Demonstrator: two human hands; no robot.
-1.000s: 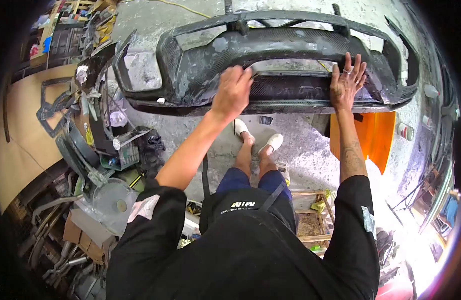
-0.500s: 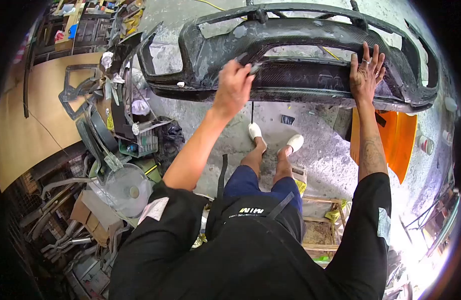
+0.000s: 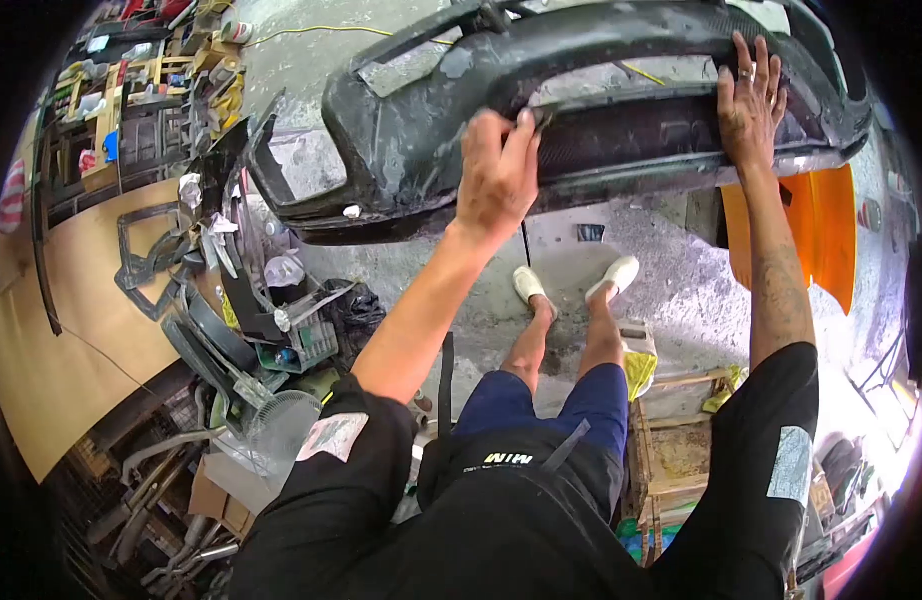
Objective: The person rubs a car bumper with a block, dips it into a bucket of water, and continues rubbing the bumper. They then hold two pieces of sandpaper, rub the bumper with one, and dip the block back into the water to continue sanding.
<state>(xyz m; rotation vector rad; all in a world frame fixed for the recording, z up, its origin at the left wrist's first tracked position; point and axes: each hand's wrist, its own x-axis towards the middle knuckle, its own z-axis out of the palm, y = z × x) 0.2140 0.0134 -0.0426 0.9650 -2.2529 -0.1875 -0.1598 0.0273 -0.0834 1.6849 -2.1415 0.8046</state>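
Observation:
A black car bumper (image 3: 406,125) with a carbon-fibre weave in places spans the upper part of the view; pale dusty smears mark its left side. My left hand (image 3: 498,172) is closed at the left end of its central opening, fingers pinched together. A small dark piece shows beside the fingertips, too hidden to name. My right hand (image 3: 751,108) lies on the bumper's right side with its fingers stretched out and a ring on one of them.
An orange panel (image 3: 796,235) stands beyond my right forearm. At left are a tan board (image 3: 76,330), a fan (image 3: 281,430) and a crate (image 3: 316,335) among piled parts. A wooden frame (image 3: 676,440) sits right of my legs. A yellow cord (image 3: 321,30) crosses the floor.
The view has shifted and tilted, so the bumper appears higher and further left. My left hand has moved right along the opening's edge, still closed. My right hand stays flat on the bumper.

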